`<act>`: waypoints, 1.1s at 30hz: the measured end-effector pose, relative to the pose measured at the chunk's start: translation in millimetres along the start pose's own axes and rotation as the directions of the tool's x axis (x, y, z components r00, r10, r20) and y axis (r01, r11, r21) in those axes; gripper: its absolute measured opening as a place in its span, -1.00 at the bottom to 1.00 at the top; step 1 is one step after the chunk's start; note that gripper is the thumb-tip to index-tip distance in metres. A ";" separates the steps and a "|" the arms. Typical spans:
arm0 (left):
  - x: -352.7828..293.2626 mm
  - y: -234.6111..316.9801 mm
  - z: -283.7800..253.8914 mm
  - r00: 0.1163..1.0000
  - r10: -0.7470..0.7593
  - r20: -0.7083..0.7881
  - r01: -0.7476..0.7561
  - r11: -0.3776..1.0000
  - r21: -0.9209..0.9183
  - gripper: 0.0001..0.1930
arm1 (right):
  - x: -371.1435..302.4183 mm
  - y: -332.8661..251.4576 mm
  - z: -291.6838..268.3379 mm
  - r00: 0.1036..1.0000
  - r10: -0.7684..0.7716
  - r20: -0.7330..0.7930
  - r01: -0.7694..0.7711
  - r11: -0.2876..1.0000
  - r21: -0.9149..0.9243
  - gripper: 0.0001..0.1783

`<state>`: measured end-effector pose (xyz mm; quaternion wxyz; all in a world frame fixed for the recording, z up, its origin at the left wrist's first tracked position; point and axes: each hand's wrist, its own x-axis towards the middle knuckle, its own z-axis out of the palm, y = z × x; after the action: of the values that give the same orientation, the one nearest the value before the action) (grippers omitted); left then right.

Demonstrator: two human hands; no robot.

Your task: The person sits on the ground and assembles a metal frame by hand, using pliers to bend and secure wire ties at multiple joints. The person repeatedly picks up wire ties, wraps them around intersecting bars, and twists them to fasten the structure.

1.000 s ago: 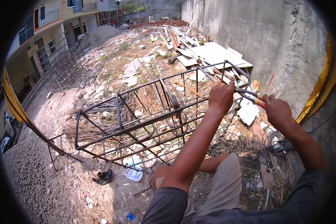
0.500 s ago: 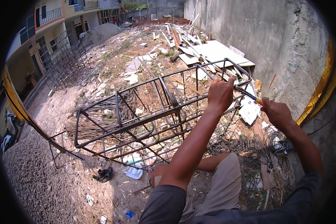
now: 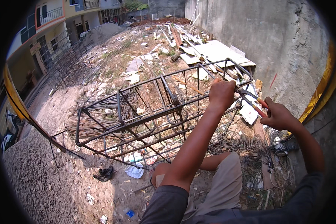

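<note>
Left hand point(image 3: 221, 94) grips rebar cage point(image 3: 153, 112); right hand point(image 3: 278, 116) pliers point(image 3: 252, 100).

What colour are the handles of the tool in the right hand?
Red-orange, seen in the head view: pliers handles in the right hand.

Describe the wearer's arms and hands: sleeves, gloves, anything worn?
Both hands are bare, no gloves: left hand, right hand. No watch, ring or wristband shows. Forearms are bare to above the elbow. Each upper arm has a dark grey short sleeve, apparently one plain shirt, no visible markings.
</note>
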<state>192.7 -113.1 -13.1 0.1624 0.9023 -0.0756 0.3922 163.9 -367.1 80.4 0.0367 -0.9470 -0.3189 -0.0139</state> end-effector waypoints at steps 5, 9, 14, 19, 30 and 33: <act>-0.5 6.2 1.4 1.000 -0.002 -0.014 0.002 1.000 -0.010 -0.88 | -0.2 -4.9 10.0 0.718 -0.546 -0.432 -0.077 0.555 -0.828 -0.61; -2.5 5.4 -0.9 0.999 -0.014 -0.034 0.014 1.000 -0.015 -0.86 | 2.5 -3.8 30.4 0.928 -0.212 -0.307 -0.099 0.652 -0.752 -0.56; -2.8 3.4 1.0 0.999 0.016 -0.034 -0.017 1.000 -0.018 -0.84 | 6.1 5.9 23.2 0.998 0.020 -0.057 -0.029 0.988 -0.154 -0.60; -3.8 8.3 -1.9 1.000 -0.008 -0.021 0.007 0.999 -0.052 -0.80 | 0.8 16.5 12.9 0.896 0.023 0.443 -0.391 0.513 0.764 -0.53; 0.4 7.6 -9.3 0.994 -0.088 0.063 0.091 0.994 -0.054 -0.74 | -3.6 -10.6 13.8 0.861 -0.370 -0.349 -0.005 0.680 -0.733 -0.46; -0.3 9.6 -9.5 0.993 -0.094 0.076 0.098 0.994 -0.049 -0.75 | 1.4 -16.9 9.5 0.705 -0.564 -0.430 -0.132 0.492 -0.861 -0.52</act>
<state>183.5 -118.7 -5.0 0.2019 0.9141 -0.0481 0.3483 154.8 -352.1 72.0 -0.3180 -0.7130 -0.3606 -0.5104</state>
